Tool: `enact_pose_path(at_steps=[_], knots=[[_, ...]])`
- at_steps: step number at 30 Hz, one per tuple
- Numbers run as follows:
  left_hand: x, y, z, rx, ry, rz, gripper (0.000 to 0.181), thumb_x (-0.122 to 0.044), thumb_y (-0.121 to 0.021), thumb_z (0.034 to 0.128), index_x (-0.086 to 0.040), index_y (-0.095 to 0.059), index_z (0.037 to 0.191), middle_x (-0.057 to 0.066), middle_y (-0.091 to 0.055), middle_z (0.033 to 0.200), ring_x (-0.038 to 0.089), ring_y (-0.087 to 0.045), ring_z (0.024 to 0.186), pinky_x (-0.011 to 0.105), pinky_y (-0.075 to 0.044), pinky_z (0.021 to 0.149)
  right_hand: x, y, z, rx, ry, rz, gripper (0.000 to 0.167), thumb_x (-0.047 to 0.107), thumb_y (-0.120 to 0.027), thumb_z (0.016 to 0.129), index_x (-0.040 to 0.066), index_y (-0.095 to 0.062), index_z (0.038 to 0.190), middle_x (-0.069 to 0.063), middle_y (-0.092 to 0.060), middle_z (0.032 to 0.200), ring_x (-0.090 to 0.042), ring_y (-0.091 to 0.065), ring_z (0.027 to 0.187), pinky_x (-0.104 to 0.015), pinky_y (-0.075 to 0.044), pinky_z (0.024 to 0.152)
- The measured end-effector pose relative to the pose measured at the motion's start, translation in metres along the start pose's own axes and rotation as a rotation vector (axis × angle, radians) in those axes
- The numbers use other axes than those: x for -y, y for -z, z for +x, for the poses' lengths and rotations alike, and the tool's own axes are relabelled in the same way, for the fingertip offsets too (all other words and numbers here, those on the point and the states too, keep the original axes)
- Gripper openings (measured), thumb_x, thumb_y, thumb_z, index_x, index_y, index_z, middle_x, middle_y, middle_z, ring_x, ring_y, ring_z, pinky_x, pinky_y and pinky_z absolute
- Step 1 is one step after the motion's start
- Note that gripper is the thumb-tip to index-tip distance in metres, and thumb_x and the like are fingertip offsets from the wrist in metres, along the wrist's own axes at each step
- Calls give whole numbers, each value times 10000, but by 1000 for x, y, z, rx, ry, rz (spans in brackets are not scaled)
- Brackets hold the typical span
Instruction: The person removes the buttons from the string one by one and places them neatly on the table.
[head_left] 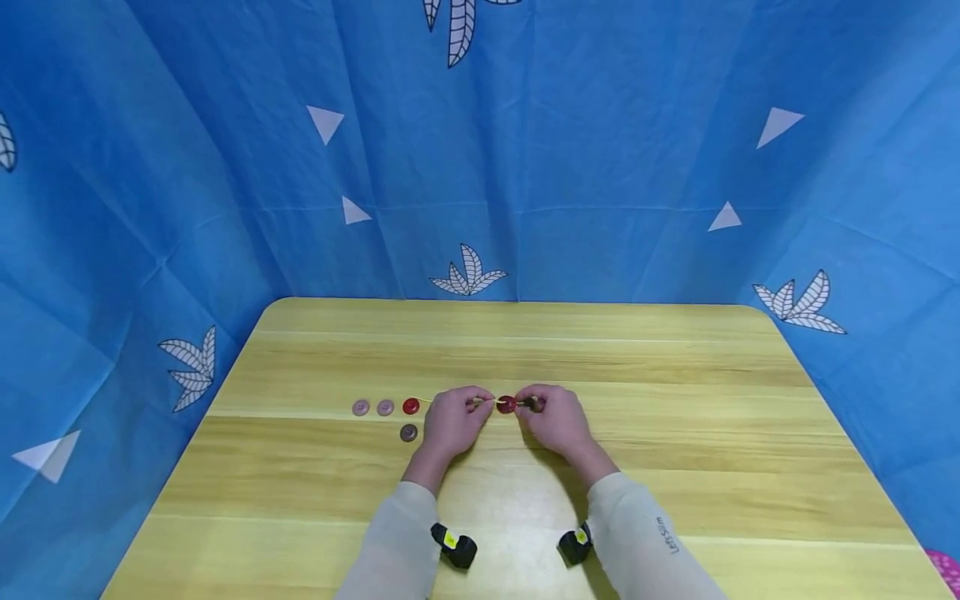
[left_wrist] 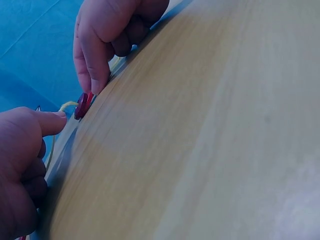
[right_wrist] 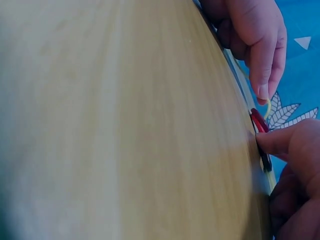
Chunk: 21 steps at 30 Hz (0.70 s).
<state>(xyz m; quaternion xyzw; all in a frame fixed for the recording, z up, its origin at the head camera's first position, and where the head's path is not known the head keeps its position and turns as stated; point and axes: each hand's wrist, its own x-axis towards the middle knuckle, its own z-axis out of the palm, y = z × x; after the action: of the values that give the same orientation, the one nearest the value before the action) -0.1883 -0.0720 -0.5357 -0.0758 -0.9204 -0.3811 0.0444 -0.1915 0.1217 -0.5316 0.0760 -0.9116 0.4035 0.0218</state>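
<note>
In the head view, my left hand and right hand face each other over the middle of the table. Between them sits a dark red button. The left thumb and finger pinch a yellow cord that runs to the button's face. My right fingertips hold the button by its edge, seen also in the right wrist view. A dark piece shows just below the right thumb; its kind is unclear. More cord trails left from behind the left hand toward a bright red button.
Two pale pink buttons lie left of the bright red one, and a dark grey button lies in front of it. Beneath everything is a wooden table. A blue patterned curtain hangs behind and at both sides.
</note>
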Motion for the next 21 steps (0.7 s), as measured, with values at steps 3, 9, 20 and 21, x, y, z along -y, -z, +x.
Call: enact_pose_path(at_steps=[3,9,20,21], knots=[[1,-1,0,-2,4,-11,71,-308,-729,929,-259,-778,945,-104,-465,539,81,-413,505,307,-342,498,2,0,-1,-5,4,-18,69,160,-812,833,186,-750,851,52,-466,572,-134,-414,536,-318,-332,524],[2,-3,1,-25,10,-26,65,-296,-730,925,-253,-778,933,-103,-388,520,70,-362,479,294,-297,475,5,1,-2,14,26,-51,70,160,-771,877,171,-721,829,59,-466,560,-130,-411,513,-325,-327,500],[-4,-4,-2,-112,-2,-97,58,-93,-688,888,-112,-738,864,2,-685,887,193,-642,825,385,-520,766,3,-1,-4,52,7,-39,96,189,-728,927,210,-693,841,63,-465,547,-116,-410,488,-328,-344,510],[-5,-4,-1,-107,-2,-110,59,-81,-681,893,-100,-730,866,6,-686,838,191,-644,782,382,-525,740,3,-1,-4,54,6,-34,96,189,-727,928,209,-692,841,63,-466,548,-114,-409,486,-328,-345,511]])
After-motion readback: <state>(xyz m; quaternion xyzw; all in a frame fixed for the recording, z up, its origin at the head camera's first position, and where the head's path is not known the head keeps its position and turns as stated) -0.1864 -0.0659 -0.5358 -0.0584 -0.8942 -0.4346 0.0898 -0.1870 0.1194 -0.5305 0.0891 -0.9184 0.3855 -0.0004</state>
